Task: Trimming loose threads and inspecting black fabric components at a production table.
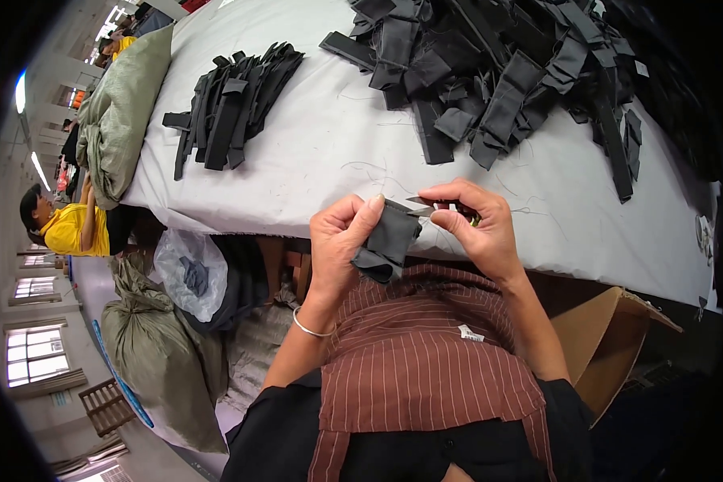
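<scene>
Pinching a folded black strap [389,239] in left hand [341,241] fingers just off the grey counter [313,153] edge, steadying it while right hand [478,225] fingers, clamped on small snips [422,206], are trimming its edge.

A fabric piece [390,241] sits in the left hand [341,241] just before the near edge of the tabletop [329,145], with the right hand [478,229] and its snips [422,205] touching it from the right. Behind them on the tabletop lie a small stack of strips [233,104] to the left and a large heap of strips [506,72] to the right. A cardboard box [610,345] stands below the tabletop's edge at right, and sacks [161,361] stand on the floor at left.
</scene>
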Demonstrator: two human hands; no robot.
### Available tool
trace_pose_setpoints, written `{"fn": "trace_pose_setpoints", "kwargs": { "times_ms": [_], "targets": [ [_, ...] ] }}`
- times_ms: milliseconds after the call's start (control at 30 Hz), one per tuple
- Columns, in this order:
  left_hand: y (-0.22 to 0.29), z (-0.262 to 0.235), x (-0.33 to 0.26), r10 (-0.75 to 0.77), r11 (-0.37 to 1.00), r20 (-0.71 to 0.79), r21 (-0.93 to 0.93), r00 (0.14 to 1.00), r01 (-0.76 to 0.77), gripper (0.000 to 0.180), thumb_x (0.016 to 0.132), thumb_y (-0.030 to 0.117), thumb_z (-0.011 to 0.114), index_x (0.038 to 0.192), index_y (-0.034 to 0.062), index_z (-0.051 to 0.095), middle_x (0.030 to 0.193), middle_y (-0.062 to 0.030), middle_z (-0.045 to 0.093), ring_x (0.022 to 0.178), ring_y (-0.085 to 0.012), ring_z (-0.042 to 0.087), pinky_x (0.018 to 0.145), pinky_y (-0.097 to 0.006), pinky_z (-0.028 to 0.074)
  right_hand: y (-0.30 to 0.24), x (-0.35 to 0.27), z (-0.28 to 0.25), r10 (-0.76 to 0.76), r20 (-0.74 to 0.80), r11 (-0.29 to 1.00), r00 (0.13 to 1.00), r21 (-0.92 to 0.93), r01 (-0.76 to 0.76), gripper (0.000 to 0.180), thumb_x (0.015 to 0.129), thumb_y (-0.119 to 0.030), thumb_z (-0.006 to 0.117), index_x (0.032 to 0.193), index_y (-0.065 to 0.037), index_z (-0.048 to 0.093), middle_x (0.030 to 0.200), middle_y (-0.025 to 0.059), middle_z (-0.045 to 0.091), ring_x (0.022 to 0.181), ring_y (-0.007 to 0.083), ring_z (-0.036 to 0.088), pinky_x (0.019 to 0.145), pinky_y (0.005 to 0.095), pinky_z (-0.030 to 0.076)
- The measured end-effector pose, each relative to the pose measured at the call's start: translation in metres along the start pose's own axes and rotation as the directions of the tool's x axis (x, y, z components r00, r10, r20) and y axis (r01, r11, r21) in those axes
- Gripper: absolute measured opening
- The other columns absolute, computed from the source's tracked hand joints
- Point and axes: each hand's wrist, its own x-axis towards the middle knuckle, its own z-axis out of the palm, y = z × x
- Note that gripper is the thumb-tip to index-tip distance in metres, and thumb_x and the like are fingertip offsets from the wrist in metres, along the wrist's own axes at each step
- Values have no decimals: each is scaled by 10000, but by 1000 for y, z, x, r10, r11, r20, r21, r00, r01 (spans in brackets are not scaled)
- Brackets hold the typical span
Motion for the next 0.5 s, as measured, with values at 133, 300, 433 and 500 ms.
{"fn": "trace_pose_setpoints", "kwargs": {
  "times_ms": [133,300,433,500],
  "targets": [
    [3,1,1,-56,998,28,9,998,56,306,920,168,638,647,65,547,600,69,504,535,2,392,467,-180,299,-1,2,-8,12,70,999,997,-48,-9,207,766,9,655,970,5,693,852,77,662,769,128,583,720,239,448],
    [4,1,2,-113,991,78,-65,991,118,313,926,182,632,648,71,542,603,62,510,533,-3,396,467,-185,304,1,0,4,111,112,920,987,363,-145,201,838,-42,647,1025,26,672,925,46,665,804,97,572,741,227,449],
    [0,5,2,-48,998,42,-45,998,50,315,929,186,631,649,75,538,605,71,503,533,3,381,465,-181,291,11,-11,13,251,112,743,962,614,-265,202,879,-82,648,1044,32,663,939,25,659,811,63,560,736,206,446],
    [0,5,1,-9,1000,34,-22,999,10,313,929,182,630,649,75,539,605,75,498,531,7,373,463,-178,283,8,-12,15,219,18,845,976,497,-198,194,864,-73,656,1034,19,670,915,27,663,783,71,562,712,214,449]
  ]
}}
